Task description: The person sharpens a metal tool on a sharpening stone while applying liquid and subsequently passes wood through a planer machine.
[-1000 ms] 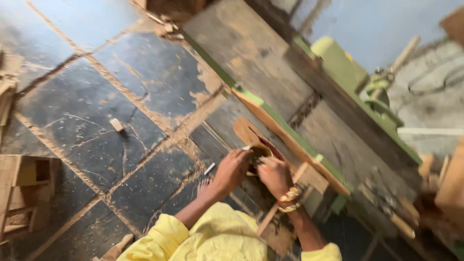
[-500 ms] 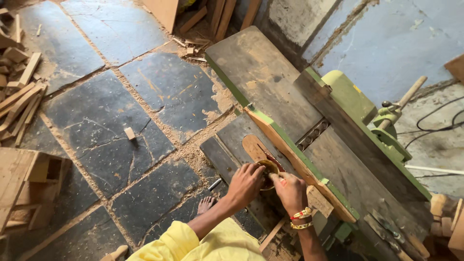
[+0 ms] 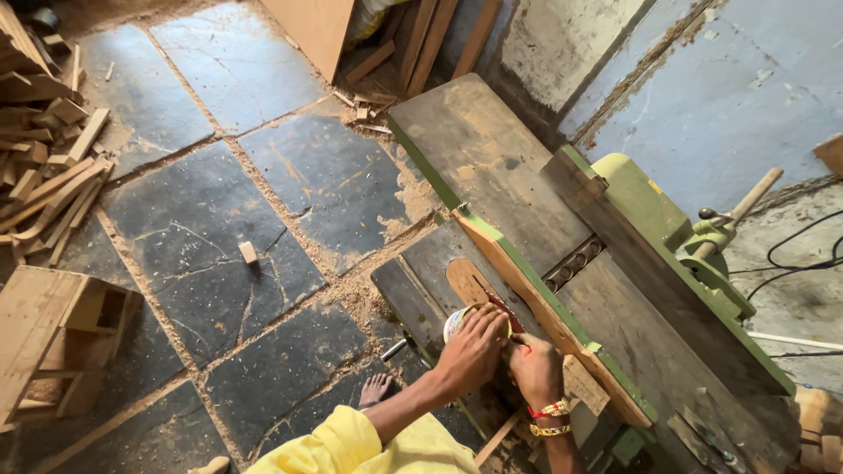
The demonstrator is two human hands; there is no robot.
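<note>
— Left hand [image 3: 472, 353]: where, and in what state?
— Laid flat over the top of a small round tin [image 3: 456, 323], fingers spread and curled down around its rim, grasping it. Tin stands on the dark side table [image 3: 413, 294] of the green woodworking machine [image 3: 645, 206], just beside a rounded wooden insert [image 3: 465, 281].
— Contents of the tin?
— Cannot tell; the hand covers the opening.
— Right hand [image 3: 536, 370]?
— Just beside the left, touching the tin's far side, pressed near the long wooden fence [image 3: 527, 294]. Fingers are bent; whether they clench anything cannot be told. Red and gold bangles [image 3: 550, 418] at the wrist.
— Other items?
— Yellow sleeve [image 3: 325, 443], bare foot [image 3: 378, 388] on the slate floor [image 3: 211, 228], small wood block [image 3: 248, 253], sawdust drifts, offcut pile [image 3: 53, 175], open wooden box frame [image 3: 61, 338] holding nothing visible.
</note>
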